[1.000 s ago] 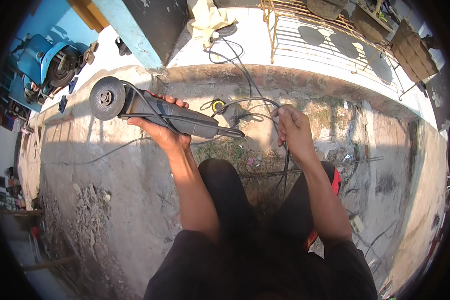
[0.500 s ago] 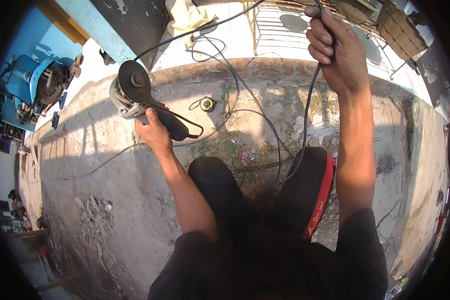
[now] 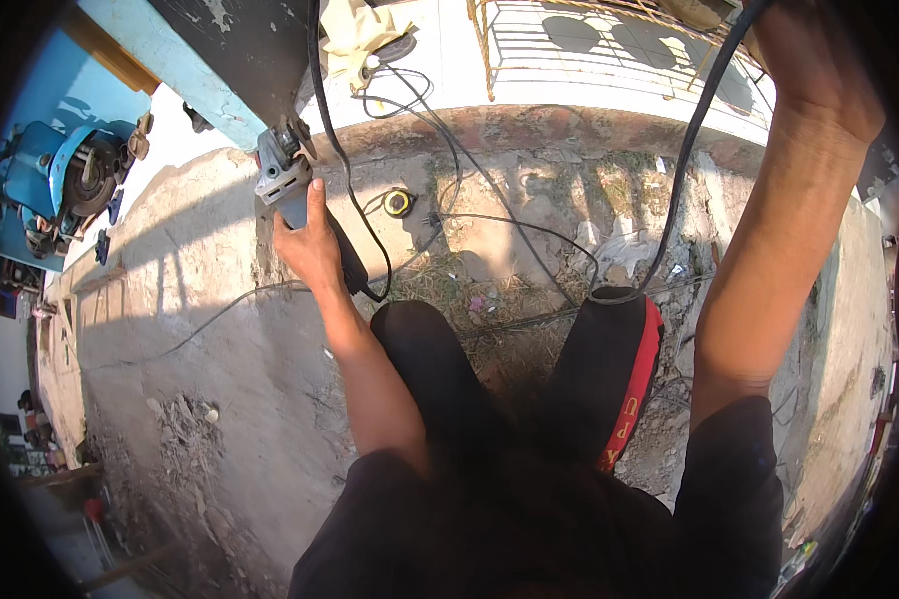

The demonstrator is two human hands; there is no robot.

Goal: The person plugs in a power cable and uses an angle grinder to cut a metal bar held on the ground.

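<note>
An angle grinder (image 3: 282, 178) with a grey metal head and dark body is in my left hand (image 3: 313, 245). My fingers wrap its body, with the thumb along the top. Its disc is turned nearly edge-on and hard to make out. A black power cord (image 3: 345, 160) leaves the grinder's rear end and runs up past the top edge. My right hand (image 3: 819, 70) is raised at the upper right, its fingers partly cut off by the frame. Another stretch of black cord (image 3: 681, 165) rises to it from beside my right knee.
A yellow and black tape measure (image 3: 398, 204) lies on the rough concrete ahead. Thin dark cables (image 3: 489, 175) cross the ground toward a white tiled ledge. A cream cloth (image 3: 355, 40) and a rusty metal rack (image 3: 484, 50) are on the ledge. A blue motorbike (image 3: 65, 185) stands far left.
My right hand has moved up and right, pulling the cord along. The grinder has turned in my left hand, so its disc no longer shows face-on.
</note>
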